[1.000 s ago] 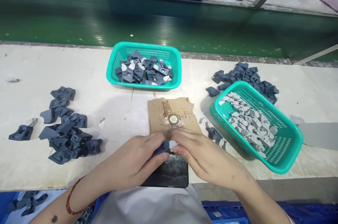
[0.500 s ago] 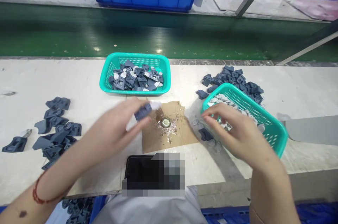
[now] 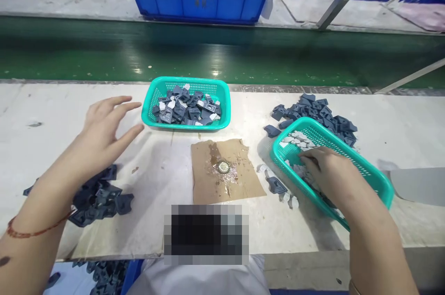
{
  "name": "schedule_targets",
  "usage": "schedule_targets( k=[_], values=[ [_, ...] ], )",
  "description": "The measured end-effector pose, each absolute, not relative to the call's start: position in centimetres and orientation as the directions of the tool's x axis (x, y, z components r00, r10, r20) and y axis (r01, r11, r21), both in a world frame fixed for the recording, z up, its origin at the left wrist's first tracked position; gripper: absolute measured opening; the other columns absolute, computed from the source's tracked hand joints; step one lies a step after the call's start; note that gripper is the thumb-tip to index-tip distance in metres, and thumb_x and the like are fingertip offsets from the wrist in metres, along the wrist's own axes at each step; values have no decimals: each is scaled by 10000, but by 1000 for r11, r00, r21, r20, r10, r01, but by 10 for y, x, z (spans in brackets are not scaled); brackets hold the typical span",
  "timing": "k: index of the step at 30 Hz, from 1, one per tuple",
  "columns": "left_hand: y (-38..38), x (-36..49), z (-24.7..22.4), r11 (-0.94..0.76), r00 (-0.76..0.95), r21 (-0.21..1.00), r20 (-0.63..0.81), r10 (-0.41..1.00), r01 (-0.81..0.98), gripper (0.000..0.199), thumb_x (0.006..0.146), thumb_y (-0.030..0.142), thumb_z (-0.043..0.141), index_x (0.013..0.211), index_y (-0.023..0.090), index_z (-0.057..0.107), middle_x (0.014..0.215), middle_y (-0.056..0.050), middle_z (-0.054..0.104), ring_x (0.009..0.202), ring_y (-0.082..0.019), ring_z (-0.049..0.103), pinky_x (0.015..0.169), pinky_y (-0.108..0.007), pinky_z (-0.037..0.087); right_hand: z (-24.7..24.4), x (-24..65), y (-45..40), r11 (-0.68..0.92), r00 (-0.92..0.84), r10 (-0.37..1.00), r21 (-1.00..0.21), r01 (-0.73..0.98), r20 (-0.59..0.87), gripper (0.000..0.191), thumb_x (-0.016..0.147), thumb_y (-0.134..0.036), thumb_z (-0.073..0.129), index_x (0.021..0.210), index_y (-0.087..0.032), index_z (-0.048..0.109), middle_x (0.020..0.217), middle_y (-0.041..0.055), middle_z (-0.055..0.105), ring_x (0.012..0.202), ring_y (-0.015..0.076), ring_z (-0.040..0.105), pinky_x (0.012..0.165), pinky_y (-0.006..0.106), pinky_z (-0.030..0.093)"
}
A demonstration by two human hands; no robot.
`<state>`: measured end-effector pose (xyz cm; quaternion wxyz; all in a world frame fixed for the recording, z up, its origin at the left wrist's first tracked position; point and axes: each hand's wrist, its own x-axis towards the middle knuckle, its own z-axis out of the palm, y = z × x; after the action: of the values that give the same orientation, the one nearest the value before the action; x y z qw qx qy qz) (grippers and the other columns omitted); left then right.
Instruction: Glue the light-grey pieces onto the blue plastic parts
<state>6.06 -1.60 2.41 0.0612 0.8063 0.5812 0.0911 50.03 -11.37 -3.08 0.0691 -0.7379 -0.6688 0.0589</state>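
My left hand (image 3: 107,133) is held over the table with its fingers apart and nothing in it, just left of a green basket (image 3: 148,116) of dark grey parts, some with white pieces. My right hand (image 3: 325,170) reaches into another green basket (image 3: 387,184) of small white pieces (image 3: 299,140). Its fingers are closed together, and what they hold, if anything, is hidden. Between the hands lies a piece of brown cardboard (image 3: 205,184) with a wet, shiny patch round a small round object (image 3: 223,166).
Dark parts lie in a pile (image 3: 100,202) beside my left forearm and another (image 3: 313,112) behind the right basket. One dark part (image 3: 277,185) and white bits lie right of the cardboard. Beyond the table run a green belt (image 3: 174,54) and a large blue crate (image 3: 198,1).
My left hand has moved left and no longer holds the dark part with its white piece. My right hand has gone from the basket's edge down into the white pieces. The view has shifted slightly.
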Motion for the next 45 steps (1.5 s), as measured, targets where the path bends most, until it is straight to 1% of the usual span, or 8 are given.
schedule_targets(
  k=[5,10,17,22,30,34,39,45],
  values=[
    [-46,5,14,-161,164,124,-17,986,979,446,1028,463,384,1373,205,499,1537,-168,466,1454,-356,403,1215,-503,265,-7,488,-123,-239,308,951,-567,788,27,100,917,-351,667,939,-299,749,981,114,768,736,268,692,617,397,518],
    [-60,-18,5,-61,67,64,-91,994,996,509,1021,481,385,1440,194,423,1556,-204,437,1451,-382,415,1188,-516,312,-7,441,-122,-83,305,953,-959,270,4,142,923,-427,691,927,-318,782,836,63,689,709,223,644,609,369,526],
    [-33,-7,9,-50,44,-35,-151,987,998,590,1031,498,299,1377,80,531,1402,-206,563,1275,-405,546,1130,-514,388,-21,377,-99,-281,27,956,-940,-195,-292,301,818,-513,777,885,-228,708,537,-54,456,469,107,388,424,229,314],
    [-15,-18,0,-33,11,-111,-192,981,993,582,1015,499,311,1307,67,570,1240,-221,555,1209,-440,570,1019,-533,480,-27,359,-96,-400,-34,912,-868,-294,-409,380,793,-557,779,825,-193,675,515,-58,479,436,83,372,394,197,298],
    [-15,-21,5,-10,8,-22,-85,996,1000,397,969,564,459,1096,206,573,1040,-96,528,1144,-393,569,1024,-534,478,-37,356,-98,-384,-79,923,-899,-211,-376,395,782,-536,790,869,-170,671,568,-22,634,437,93,490,428,220,399],
    [-34,8,19,213,-199,311,-75,977,926,425,896,533,608,1199,236,590,951,-50,642,940,-311,643,914,-468,529,-44,357,-99,-322,-29,947,-944,-66,-321,363,856,-524,728,787,-216,548,533,-42,622,417,91,447,435,221,350],
    [-70,50,17,292,-114,873,-269,956,391,433,761,321,814,1160,260,658,969,-32,784,892,-217,684,767,-299,548,-46,361,-102,-97,-40,991,-900,425,-125,315,973,-430,603,746,-223,536,539,-65,494,497,114,435,518,250,320],
    [-102,102,-9,584,251,793,-537,805,-175,336,758,348,870,1065,242,786,1008,-48,793,880,-171,694,739,-220,565,-50,357,-100,141,-226,974,-699,701,-31,208,1017,-323,542,843,-226,598,739,3,706,611,165,625,603,263,413]
  ],
)
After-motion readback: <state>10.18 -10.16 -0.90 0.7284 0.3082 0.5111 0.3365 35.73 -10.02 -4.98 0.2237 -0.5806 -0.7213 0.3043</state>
